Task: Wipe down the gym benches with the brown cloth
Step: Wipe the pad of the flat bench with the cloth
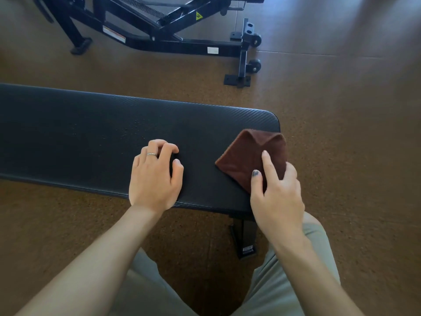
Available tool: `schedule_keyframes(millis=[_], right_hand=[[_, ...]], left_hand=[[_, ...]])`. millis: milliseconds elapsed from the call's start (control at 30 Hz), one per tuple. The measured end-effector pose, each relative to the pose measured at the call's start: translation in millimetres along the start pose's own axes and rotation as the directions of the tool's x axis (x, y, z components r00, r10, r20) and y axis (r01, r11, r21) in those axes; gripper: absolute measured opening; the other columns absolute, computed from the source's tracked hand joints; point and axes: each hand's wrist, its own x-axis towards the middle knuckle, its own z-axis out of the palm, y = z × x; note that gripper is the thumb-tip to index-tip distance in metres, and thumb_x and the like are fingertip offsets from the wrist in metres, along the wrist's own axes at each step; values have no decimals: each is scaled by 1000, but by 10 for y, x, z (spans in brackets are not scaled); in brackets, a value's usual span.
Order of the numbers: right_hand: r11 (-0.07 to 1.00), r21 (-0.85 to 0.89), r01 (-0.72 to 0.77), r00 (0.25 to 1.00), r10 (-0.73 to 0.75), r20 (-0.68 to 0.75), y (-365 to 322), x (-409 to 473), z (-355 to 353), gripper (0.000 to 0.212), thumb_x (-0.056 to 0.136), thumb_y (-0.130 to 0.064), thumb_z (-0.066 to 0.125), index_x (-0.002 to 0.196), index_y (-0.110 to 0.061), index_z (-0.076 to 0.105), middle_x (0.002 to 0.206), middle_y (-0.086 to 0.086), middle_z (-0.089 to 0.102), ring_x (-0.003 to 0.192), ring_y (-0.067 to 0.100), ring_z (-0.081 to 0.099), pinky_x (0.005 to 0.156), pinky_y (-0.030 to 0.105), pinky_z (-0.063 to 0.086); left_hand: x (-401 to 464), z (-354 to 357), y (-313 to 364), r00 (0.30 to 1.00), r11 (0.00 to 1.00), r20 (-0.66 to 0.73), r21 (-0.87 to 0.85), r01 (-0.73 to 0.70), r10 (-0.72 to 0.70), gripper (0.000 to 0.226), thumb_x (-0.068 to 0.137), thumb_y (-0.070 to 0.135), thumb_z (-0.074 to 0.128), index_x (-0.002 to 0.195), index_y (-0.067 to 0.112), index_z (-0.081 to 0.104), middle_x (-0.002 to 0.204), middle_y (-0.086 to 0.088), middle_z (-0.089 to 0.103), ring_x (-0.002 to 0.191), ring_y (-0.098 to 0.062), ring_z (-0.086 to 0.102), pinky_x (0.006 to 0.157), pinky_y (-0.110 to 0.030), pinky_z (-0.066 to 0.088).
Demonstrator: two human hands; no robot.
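Head view: right hand (276, 197) pinches the folded brown cloth (248, 153) at the desk (79, 137) right end, cloth overhanging its edge, left hand (155, 176) rests on the desk left of it, fingers loosely curled, empty; black equipment frame (159, 30) beyond the desk.

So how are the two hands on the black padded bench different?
The right hand holds the folded brown cloth at the end of the black padded bench, thumb and forefinger on top of it; the left hand holds nothing. The left hand's fingers are curled, fingertips on the pad, and it wears a ring; the right hand shows none. Both rest on the bench near its front edge.
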Motion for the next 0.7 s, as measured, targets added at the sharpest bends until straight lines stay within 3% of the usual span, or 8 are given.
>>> schedule_keyframes(millis=[133,267,400,467,567,633,700], right_hand=[[1000,8,-6,1000,6,21,-52,444,-28,56,107,-56,30,160,-41,26,142,16,44,126,32,49,99,45,45],[997,79,-22,999,20,30,-95,898,-21,56,107,-57,27,161,-43,24,143,16,47,126,35,52,102,48,45],[999,50,17,1000,-17,2,-7,460,-9,55,107,-54,29,161,-43,25,135,12,49,116,28,54,84,36,39],[999,31,27,1000,-27,-6,37,44,-7,59,104,-58,23,161,-42,26,136,10,48,115,22,53,84,31,44],[999,-22,29,999,-30,-45,25,-44,22,66,101,-61,16,160,-38,33,135,14,51,115,26,54,94,40,51],[992,-114,59,992,-71,-105,-23,244,46,60,105,-55,24,159,-34,36,130,18,54,112,32,56,98,47,47],[988,-141,56,995,-67,-75,-107,654,44,56,108,-51,26,161,-34,31,134,20,52,117,36,54,101,50,43]], left_hand=[[7,0,8,1000,1000,-1,11,-1,1,35,98,39,34,114,19,59,125,-2,54,108,-22,56,96,-41,44],[-5,9,18,1000,1000,-9,17,-3,3,36,98,39,33,114,19,59,125,-3,54,108,-23,56,95,-40,44],[-18,18,17,1000,1000,-12,29,1,-1,34,99,38,34,114,19,58,126,-3,54,109,-23,56,95,-42,45],[-13,18,16,1000,1000,-12,26,5,-5,34,99,39,35,114,19,59,126,-3,54,109,-23,56,95,-42,45],[-3,14,15,1000,1000,-9,19,3,-3,35,99,39,35,114,19,59,126,-3,55,108,-23,56,95,-42,45],[2,15,10,1000,1000,-13,13,-3,3,34,99,39,35,114,19,59,126,-3,55,108,-23,56,95,-42,46],[-2,22,-4,1000,1000,-15,8,-3,3,33,99,38,36,114,20,59,126,-3,55,108,-23,56,95,-42,46]])
